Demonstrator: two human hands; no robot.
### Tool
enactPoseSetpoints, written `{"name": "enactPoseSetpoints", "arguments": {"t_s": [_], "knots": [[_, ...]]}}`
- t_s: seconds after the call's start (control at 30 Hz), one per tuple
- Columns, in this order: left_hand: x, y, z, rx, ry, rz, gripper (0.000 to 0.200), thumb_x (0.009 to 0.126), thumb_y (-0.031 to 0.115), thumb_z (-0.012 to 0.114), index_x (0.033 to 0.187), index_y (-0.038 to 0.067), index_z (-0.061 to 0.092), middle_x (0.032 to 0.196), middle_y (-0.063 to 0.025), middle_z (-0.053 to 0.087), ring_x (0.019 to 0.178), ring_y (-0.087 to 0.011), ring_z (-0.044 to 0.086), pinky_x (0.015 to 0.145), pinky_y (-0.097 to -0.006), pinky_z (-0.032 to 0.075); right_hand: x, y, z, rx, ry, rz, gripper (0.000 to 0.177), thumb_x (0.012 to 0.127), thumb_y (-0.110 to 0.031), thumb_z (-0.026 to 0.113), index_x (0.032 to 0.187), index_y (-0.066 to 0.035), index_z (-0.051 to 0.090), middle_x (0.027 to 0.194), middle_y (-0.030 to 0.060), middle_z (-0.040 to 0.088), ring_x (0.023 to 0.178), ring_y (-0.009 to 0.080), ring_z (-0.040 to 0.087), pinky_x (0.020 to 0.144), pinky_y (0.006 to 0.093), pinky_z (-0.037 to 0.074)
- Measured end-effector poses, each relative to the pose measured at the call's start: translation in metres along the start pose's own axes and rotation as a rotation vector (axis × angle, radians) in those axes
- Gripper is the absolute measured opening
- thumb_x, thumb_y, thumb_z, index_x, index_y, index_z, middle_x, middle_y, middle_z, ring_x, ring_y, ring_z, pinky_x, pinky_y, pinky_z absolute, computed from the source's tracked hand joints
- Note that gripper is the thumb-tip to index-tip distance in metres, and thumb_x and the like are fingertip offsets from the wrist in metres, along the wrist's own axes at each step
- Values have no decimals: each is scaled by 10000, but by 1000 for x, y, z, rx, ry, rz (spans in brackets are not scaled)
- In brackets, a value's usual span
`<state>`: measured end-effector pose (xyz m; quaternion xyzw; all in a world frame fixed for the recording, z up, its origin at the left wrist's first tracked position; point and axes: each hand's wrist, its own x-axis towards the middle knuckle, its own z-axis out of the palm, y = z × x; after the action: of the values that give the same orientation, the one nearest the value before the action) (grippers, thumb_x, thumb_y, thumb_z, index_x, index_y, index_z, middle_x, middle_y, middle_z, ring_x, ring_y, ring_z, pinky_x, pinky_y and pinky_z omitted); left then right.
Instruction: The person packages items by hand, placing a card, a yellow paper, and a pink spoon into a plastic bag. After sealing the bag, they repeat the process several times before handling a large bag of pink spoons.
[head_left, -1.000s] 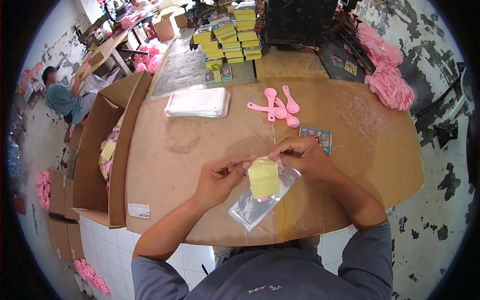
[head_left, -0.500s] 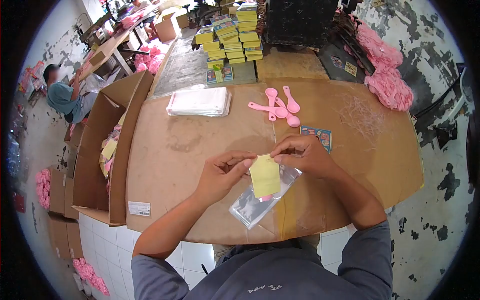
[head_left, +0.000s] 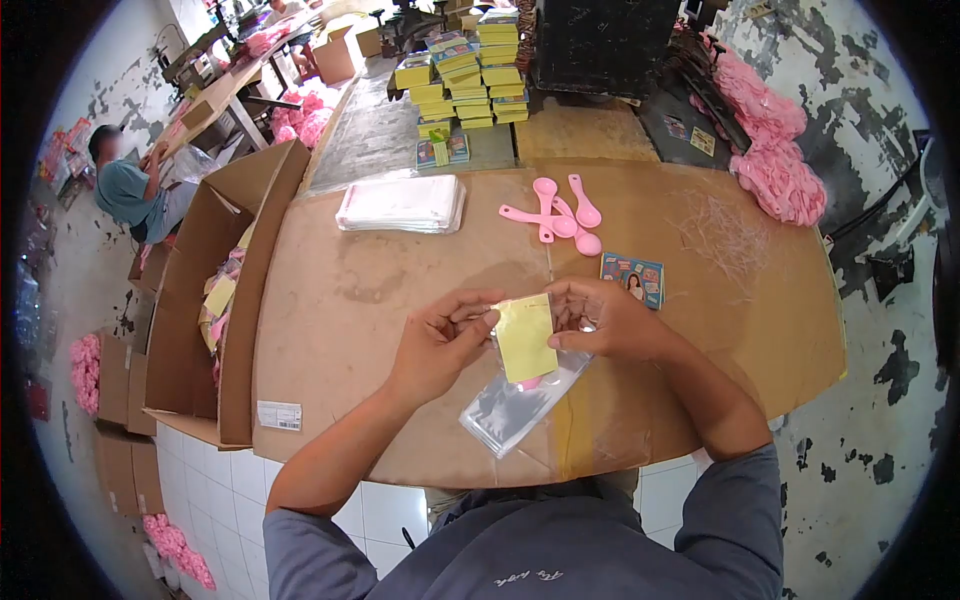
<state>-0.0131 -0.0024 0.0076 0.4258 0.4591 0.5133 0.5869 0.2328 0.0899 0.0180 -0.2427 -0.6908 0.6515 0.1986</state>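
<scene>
Both my left hand (head_left: 437,345) and right hand (head_left: 612,318) pinch the mid-frame yellow card (head_left: 527,342), likely light, bendable, best gripped by its edges.

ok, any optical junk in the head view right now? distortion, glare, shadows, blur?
Head view: strong fisheye, black corners, table edge bowed; glare on the bag stack and far grey tabletop; soft shadow just beyond the hands; card fairly crisp; co-worker's head blurred.
</scene>
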Motion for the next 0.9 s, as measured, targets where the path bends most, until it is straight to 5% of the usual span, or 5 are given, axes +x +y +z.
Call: {"name": "enactPoseSetpoints", "arguments": {"t_s": [0.2, 0.6, 0.67, 0.8, 0.9], "knots": [[2, -7, 2, 163, -118, 116, 464, 965, 50, 682, 1388, 1, 497, 1226, -97, 666, 993, -141, 671, 850, -297, 576, 0, 5, -3, -5, 40, -54, 435, 885, -2, 737, 1282, 43, 565, 1073, 59, 675, 956, 108, 639, 833, 269, 519], [8, 9, -17, 99, 108, 61, 284, 959, 84, 707, 1220, 6, 630, 909, -18, 690, 751, -67, 628, 585, -233, 469, 2, 4, -16, -110, 398, -133, 135, 1000, -41, 611, 1058, 60, 680, 866, 67, 681, 781, 123, 641, 736, 272, 534], [17, 18, -57, 192, 342, 335, 286, 989, 145, 675, 1240, 18, 625, 944, -34, 681, 795, -99, 653, 626, -253, 499, 3, 3, -23, -142, 405, -149, 136, 1000, -50, 612, 1052, 55, 680, 861, 56, 676, 780, 116, 635, 739, 270, 527], [15, 75, -92, -388, 676, 770, 480, 1058, 298, 561, 1420, -3, 467, 1391, -192, 565, 1277, -257, 587, 970, -333, 513, 6, 3, -28, -135, 387, -158, 138, 995, -67, 618, 1037, 46, 686, 860, 39, 672, 798, 107, 632, 754, 271, 517], [24, 50, -103, -346, 571, 644, 572, 1068, 331, 531, 1489, -19, 367, 1483, -211, 492, 1342, -293, 536, 1039, -379, 485, 5, -1, -29, -157, 392, -126, 145, 998, -76, 622, 1049, 39, 692, 870, 41, 681, 809, 108, 642, 763, 270, 521]]}}
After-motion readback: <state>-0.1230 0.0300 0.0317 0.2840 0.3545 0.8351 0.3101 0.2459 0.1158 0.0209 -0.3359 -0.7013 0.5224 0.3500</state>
